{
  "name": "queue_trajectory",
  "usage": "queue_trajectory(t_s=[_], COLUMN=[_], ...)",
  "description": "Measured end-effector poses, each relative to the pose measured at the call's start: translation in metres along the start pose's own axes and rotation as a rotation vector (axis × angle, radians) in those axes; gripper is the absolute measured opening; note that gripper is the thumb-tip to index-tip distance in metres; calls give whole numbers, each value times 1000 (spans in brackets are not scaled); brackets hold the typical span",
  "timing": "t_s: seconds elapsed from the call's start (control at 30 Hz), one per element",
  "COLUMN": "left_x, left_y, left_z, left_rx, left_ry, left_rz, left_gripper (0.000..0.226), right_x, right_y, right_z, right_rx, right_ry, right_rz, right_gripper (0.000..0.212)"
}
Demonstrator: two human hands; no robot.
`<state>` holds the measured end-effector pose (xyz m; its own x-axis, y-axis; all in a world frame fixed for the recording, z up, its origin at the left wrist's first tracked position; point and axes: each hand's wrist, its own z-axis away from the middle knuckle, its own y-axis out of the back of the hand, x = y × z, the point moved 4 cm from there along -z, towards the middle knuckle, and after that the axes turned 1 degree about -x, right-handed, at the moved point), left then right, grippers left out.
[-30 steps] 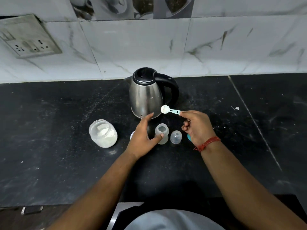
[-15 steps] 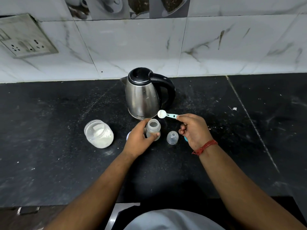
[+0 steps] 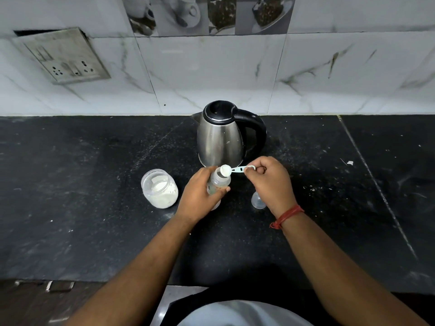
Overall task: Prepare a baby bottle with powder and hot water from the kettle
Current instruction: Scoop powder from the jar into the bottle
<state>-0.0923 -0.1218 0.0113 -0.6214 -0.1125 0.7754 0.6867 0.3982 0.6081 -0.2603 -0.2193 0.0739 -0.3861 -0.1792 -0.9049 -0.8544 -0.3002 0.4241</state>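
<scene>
Lifted since earlier, bottle (image 3: pixel 218 181) in left hand (image 3: pixel 200 196); right hand (image 3: pixel 270 182) pinches scoop (image 3: pixel 231 170), bowl at its mouth, frame centre.

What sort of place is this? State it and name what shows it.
Most likely a home kitchen. A steel electric kettle stands on a dark stone counter against a wall of marbled tiles, some printed with cups and food, with a socket plate set into the wall.

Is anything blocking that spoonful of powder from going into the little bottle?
Nothing visible does. The scoop sits right at the open mouth of the bottle, which the left hand holds; the right hand pinches its handle.
</scene>
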Motion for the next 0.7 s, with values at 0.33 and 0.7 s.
queue_trajectory(t_s=[0.33, 0.7], left_x=[-1, 3], left_y=[14, 22], left_z=[1, 0], left_rx=[20, 26], left_ry=[-4, -18], left_rz=[39, 50], left_gripper=[49, 49], right_x=[-33, -43], right_y=[-21, -20], right_z=[26, 28], right_rx=[-31, -64], right_ry=[550, 664], right_rz=[422, 531], right_gripper=[9, 9])
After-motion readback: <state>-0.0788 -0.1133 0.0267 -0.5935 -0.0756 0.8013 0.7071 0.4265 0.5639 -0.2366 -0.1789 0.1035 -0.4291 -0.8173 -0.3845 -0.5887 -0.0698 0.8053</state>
